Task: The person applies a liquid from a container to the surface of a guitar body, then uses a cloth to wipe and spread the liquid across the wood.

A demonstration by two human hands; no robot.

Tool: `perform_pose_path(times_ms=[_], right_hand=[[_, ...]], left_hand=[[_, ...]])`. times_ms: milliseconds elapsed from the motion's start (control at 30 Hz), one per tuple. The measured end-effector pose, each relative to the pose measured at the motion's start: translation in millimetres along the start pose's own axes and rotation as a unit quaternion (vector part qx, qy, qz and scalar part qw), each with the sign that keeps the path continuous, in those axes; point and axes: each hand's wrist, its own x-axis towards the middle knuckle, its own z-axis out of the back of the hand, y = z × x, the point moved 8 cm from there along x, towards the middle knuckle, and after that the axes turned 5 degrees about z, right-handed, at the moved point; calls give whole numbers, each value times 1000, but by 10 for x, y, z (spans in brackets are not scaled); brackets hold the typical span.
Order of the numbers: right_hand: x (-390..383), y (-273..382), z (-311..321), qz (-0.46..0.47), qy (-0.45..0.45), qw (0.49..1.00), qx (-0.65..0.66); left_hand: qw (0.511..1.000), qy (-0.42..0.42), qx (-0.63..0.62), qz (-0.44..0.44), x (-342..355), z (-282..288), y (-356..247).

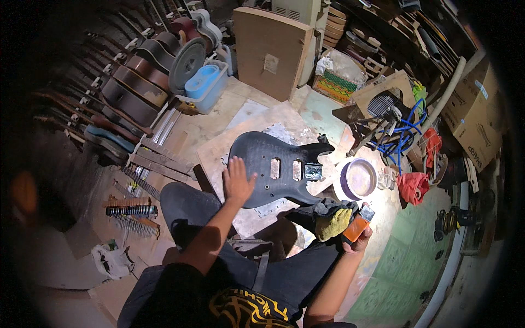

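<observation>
A black electric guitar body (268, 169) lies flat on a board across from my lap, its pickup cutouts showing. On its left, wide end rests my left hand (239, 180), palm down with fingers spread. Off to the right, clear of the guitar body, my right hand (358, 240) grips an orange block with a grey end (356, 228); its exact kind I cannot make out. A yellow cloth (334, 224) and a dark cloth (311, 214) lie beside that block, near my right knee.
The worn wooden board (219, 145) holds the body. A round white tub (358, 179) stands right of it, near a red cloth (413, 187) and blue hose (402, 136). Several guitars (131, 93) line the left; a brown panel (270, 52) stands behind. Clamps (131, 210) lie at left.
</observation>
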Motion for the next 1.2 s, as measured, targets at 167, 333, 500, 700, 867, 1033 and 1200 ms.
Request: perform_pose_path(times_ms=[167, 333, 500, 700, 867, 1033, 1200], right_hand=[[6, -40, -108, -3, 3, 1000, -2], [-24, 36, 71, -2, 13, 1000, -21], [-71, 51, 310, -6, 4, 1000, -22], [30, -75, 700, -13, 17, 1000, 21], [83, -478, 615, -78, 26, 997, 16], [-124, -1076, 65, -128, 35, 991, 18], [-195, -1444, 59, -199, 59, 976, 67]], left_hand=[[984, 69, 45, -158, -766, -102, -687], [979, 86, 4, -186, -717, -110, -662], [999, -15, -18, 37, -172, -99, 316], [982, 2, -113, 150, -302, -206, 426], [993, 54, -71, 80, -664, -218, -80], [759, 299, -576, -57, -1162, -13, -752], [721, 372, -569, -132, -1418, 345, -1037]])
